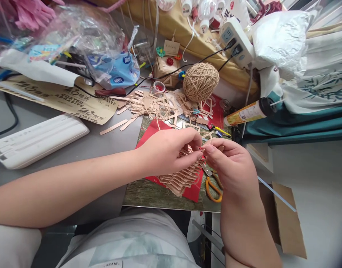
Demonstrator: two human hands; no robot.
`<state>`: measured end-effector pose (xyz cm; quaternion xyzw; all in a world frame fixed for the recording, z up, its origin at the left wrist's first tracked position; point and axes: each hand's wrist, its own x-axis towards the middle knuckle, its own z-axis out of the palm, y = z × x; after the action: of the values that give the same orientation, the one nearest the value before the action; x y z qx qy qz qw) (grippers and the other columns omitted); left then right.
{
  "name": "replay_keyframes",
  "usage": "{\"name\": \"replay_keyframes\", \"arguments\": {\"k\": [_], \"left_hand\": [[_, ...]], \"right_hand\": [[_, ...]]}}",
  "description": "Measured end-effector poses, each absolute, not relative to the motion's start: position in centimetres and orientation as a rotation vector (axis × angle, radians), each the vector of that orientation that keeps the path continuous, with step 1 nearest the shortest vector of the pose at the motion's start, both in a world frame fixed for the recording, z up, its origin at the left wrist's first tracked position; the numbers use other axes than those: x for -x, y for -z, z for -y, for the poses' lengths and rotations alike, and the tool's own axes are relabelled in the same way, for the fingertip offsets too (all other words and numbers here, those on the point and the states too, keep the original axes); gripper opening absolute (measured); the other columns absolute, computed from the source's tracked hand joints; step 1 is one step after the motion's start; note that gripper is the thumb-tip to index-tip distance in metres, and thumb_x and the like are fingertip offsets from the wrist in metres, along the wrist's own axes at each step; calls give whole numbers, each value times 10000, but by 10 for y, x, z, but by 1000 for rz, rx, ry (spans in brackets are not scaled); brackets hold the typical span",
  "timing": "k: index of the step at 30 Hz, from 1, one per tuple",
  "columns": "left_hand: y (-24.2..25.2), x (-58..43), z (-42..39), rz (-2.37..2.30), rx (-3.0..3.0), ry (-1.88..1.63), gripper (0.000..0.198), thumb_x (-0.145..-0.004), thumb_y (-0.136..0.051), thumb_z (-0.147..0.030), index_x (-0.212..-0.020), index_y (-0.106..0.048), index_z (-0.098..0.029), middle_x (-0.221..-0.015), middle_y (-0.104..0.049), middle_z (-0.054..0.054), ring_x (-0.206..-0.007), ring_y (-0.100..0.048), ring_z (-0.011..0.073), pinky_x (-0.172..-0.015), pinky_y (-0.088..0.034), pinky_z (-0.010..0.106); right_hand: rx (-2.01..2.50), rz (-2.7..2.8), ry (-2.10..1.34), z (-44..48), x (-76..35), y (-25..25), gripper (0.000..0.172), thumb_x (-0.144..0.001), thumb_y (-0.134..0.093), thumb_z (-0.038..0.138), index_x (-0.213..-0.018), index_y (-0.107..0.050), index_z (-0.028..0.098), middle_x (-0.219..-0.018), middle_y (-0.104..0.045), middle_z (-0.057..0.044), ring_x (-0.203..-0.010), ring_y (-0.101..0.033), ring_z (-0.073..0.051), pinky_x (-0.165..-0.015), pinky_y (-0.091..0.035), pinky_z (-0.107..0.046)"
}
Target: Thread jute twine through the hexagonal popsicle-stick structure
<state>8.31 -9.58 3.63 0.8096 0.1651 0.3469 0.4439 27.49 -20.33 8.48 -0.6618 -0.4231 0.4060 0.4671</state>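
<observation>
My left hand (pixel 171 149) reaches in from the left, its thumb and fingertips pinched at a strand of twine (pixel 207 137). Meeting it fingertip to fingertip, my right hand (pixel 233 162) is closed in a pinch on the same twine, which loops up above the fingers. Under my left hand is a layered structure of wooden craft sticks (pixel 178 181), its upper part hidden by the hand. It rests on red paper (pixel 195 194) over a dark green board (pixel 148 191). Orange-handled pliers (pixel 214 190) lie just below my right hand.
Loose craft sticks (pixel 112 127) and tangled twine lie beyond my hands, beside a big twine ball (pixel 201 82). A white power bank-like box (pixel 42 139) and sandpaper (pixel 95 108) are at left. A power strip (pixel 236 42) and a tall cup (pixel 247 112) stand at right.
</observation>
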Motion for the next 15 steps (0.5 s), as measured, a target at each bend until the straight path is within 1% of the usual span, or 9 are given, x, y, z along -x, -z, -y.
{"name": "replay_keyframes", "arguments": {"k": [3, 5, 8, 10, 11, 12, 13, 15], "left_hand": [[-38, -84, 96, -415, -1948, -833, 124, -1010, -677, -306, -954, -713, -202, -853, -766, -8, -723, -657, 122, -647, -460, 253], [-38, -84, 94, -408, -1927, -834, 138, -1003, -688, -299, -918, -723, -196, -825, -763, -11, -700, -636, 117, -641, -449, 255], [-39, -85, 93, -394, -1923, -848, 144, -992, -693, -283, -888, -720, -188, -784, -740, -21, -665, -601, 103, -636, -431, 254], [-39, -86, 92, -390, -1937, -847, 131, -984, -682, -257, -878, -710, -187, -764, -720, -25, -659, -589, 102, -639, -425, 256], [-39, -86, 91, -389, -1944, -852, 124, -981, -674, -246, -876, -704, -187, -759, -712, -25, -660, -586, 104, -642, -425, 258], [-39, -86, 91, -388, -1953, -860, 120, -978, -667, -238, -874, -697, -188, -760, -706, -23, -663, -583, 108, -646, -426, 260], [-38, -86, 91, -388, -1963, -868, 119, -978, -661, -235, -872, -689, -189, -763, -702, -19, -667, -581, 112, -651, -428, 264], [-38, -85, 90, -392, -1980, -888, 118, -978, -648, -232, -871, -675, -190, -777, -698, -9, -673, -578, 119, -658, -430, 269]], "right_hand": [[1611, 1029, -1007, 200, -274, -82, 250, -880, -905, 417, -874, -777, 202, -735, -672, 3, -603, -519, -111, -547, -419, -252], [1589, 1026, -1011, 198, -273, -80, 234, -890, -898, 405, -875, -775, 207, -740, -674, 7, -601, -521, -106, -562, -440, -252], [1536, 1026, -1030, 198, -273, -77, 198, -906, -887, 385, -912, -781, 218, -683, -613, 34, -560, -474, -93, -562, -444, -252], [1522, 1028, -950, 204, -272, -75, 158, -943, -848, 371, -967, -791, 226, -643, -558, 46, -550, -463, -101, -557, -440, -257], [1522, 1032, -873, 209, -271, -74, 134, -973, -811, 361, -983, -793, 228, -659, -562, 37, -561, -481, -109, -562, -445, -265], [1524, 1041, -773, 216, -269, -74, 128, -1008, -763, 350, -986, -795, 228, -706, -591, 16, -592, -522, -121, -579, -465, -279], [1523, 1060, -662, 225, -267, -74, 162, -1044, -705, 341, -980, -799, 226, -788, -635, -16, -654, -583, -142, -611, -497, -299], [1520, 1144, -453, 246, -263, -74, 259, -1092, -601, 327, -990, -816, 226, -1015, -684, -84, -870, -690, -208, -729, -571, -364]]}}
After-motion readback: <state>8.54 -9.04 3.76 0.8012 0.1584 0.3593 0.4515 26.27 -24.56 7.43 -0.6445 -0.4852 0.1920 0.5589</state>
